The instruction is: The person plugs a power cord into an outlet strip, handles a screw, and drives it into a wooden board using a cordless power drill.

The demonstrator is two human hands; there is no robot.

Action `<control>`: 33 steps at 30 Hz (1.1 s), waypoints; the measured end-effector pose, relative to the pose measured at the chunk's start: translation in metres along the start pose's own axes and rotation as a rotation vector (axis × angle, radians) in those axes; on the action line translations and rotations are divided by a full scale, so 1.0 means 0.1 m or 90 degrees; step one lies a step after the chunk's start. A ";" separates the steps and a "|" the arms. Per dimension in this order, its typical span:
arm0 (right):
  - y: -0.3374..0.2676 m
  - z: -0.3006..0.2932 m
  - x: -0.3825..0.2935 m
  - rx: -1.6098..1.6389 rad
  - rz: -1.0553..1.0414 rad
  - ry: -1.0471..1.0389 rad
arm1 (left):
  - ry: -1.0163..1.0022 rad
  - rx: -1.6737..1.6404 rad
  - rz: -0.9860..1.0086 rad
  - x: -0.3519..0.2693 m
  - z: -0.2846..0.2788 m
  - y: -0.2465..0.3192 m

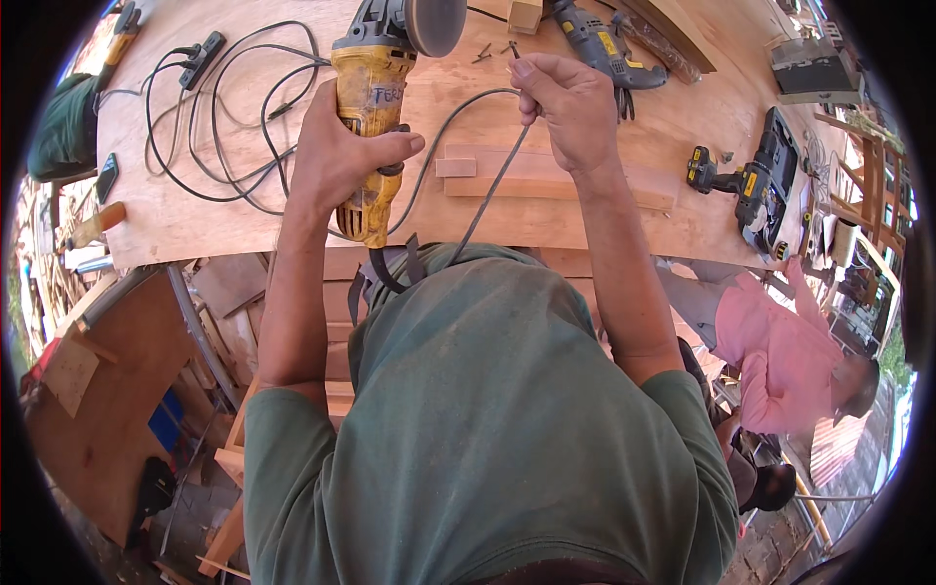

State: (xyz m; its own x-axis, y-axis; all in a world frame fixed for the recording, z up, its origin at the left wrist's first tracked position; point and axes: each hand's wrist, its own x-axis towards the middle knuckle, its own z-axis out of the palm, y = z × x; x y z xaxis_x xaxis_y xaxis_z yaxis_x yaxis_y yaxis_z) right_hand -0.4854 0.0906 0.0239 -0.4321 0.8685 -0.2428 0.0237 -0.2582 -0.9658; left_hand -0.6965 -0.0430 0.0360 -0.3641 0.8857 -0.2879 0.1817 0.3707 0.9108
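Observation:
My left hand (pixel 344 150) grips the yellow body of an angle grinder (pixel 373 88), whose round disc (pixel 436 25) points away from me at the top. My right hand (pixel 567 99) pinches a small dark screw or similar thin piece (pixel 515 50) between thumb and forefinger, upright. The grinder's grey power cord (pixel 497 179) runs up to my right hand, where the fingers hide part of it. A few loose screws (pixel 482 53) lie on the plywood tabletop (pixel 292 234) just left of that hand. Beyond it rests a corded power drill (pixel 603 44).
Coiled cables and a power strip (pixel 202 60) lie at the left, a phone (pixel 107 178) at the edge. Wooden boards (pixel 548 175) lie under my right forearm. A cordless drill (pixel 749 183) is at the right. A person in pink (pixel 779 351) is at the lower right.

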 end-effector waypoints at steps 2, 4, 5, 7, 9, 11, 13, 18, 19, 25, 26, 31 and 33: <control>0.00 0.00 0.00 0.002 -0.002 -0.004 | 0.004 -0.005 0.007 0.00 0.01 -0.01; 0.00 0.02 0.01 0.003 -0.003 -0.006 | 0.002 -0.004 0.009 0.01 0.01 0.00; 0.00 0.02 0.01 0.002 -0.004 -0.006 | -0.002 -0.003 0.011 0.01 0.01 0.00; 0.00 0.01 0.01 0.001 -0.005 -0.005 | -0.007 -0.004 0.014 0.01 0.01 0.00; 0.01 0.02 0.01 0.007 -0.007 -0.006 | -0.007 -0.009 0.007 0.01 0.02 0.00; 0.01 0.02 0.01 0.009 -0.008 -0.003 | -0.010 -0.013 0.003 0.01 0.03 -0.01; 0.01 0.03 0.00 -0.008 -0.008 0.001 | -0.011 -0.019 0.011 0.01 0.04 -0.02; 0.03 0.03 0.00 -0.031 -0.008 -0.002 | -0.011 -0.004 -0.014 0.00 0.04 0.02; 0.03 0.03 0.00 -0.032 -0.008 0.001 | -0.014 -0.005 -0.013 0.01 0.04 0.02; 0.00 0.06 -0.02 -0.047 -0.007 0.009 | -0.005 0.014 0.011 0.01 0.04 0.01; 0.00 0.06 -0.02 -0.051 -0.008 0.011 | -0.008 0.008 0.006 0.01 0.04 0.01; 0.03 0.05 -0.03 -0.027 -0.008 0.000 | -0.035 -0.039 -0.002 0.02 0.00 -0.04; 0.02 0.04 -0.05 -0.028 -0.005 0.005 | -0.077 -0.142 -0.003 0.06 -0.01 -0.10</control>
State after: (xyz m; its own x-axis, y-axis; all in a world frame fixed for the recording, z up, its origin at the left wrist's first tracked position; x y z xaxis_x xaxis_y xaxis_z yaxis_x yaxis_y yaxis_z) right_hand -0.4871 0.0842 0.0231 -0.4252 0.8738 -0.2360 0.0600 -0.2330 -0.9706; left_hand -0.7012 -0.0413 0.0248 -0.2507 0.9162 -0.3126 -0.0298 0.3155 0.9485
